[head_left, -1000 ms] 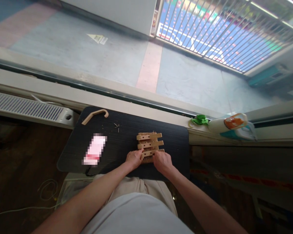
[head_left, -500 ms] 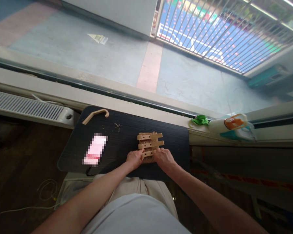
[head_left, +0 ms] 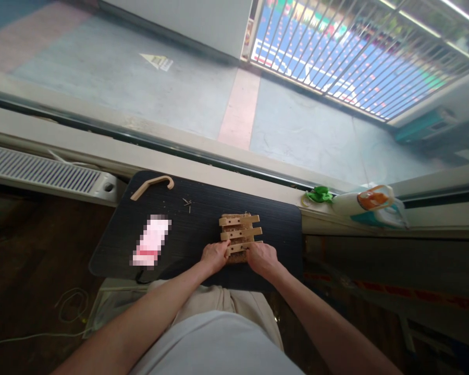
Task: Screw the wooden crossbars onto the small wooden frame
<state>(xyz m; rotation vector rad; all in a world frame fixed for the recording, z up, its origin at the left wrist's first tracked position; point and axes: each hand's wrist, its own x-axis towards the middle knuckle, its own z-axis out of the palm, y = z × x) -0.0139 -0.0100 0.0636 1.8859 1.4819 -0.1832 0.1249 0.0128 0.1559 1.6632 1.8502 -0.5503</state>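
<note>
Three light wooden bars, the far one (head_left: 238, 221), the middle one (head_left: 238, 234) and the near one (head_left: 234, 249), lie side by side across a rough brown block (head_left: 240, 214) on the black table. Dark holes show in the bars. My left hand (head_left: 216, 255) is closed on the left end of the near bar. Over that bar's right part my right hand (head_left: 262, 259) is closed, its fingertips beside a hole. Whatever those fingers pinch, if anything, is too small or hidden to make out.
On the black table (head_left: 195, 239) lie a hooked wooden piece (head_left: 152, 185), several small metal screws or nails (head_left: 188, 204) and a blurred-out pink phone-like shape (head_left: 152, 239). The window sill bears a green item (head_left: 319, 194) and a white bottle (head_left: 346, 204). A radiator (head_left: 50, 172) stands left.
My right hand has drawn its fingers in from the near bar's right end, curling closer to the hole, so the bar's tip shows. The left hand stays on the bar.
</note>
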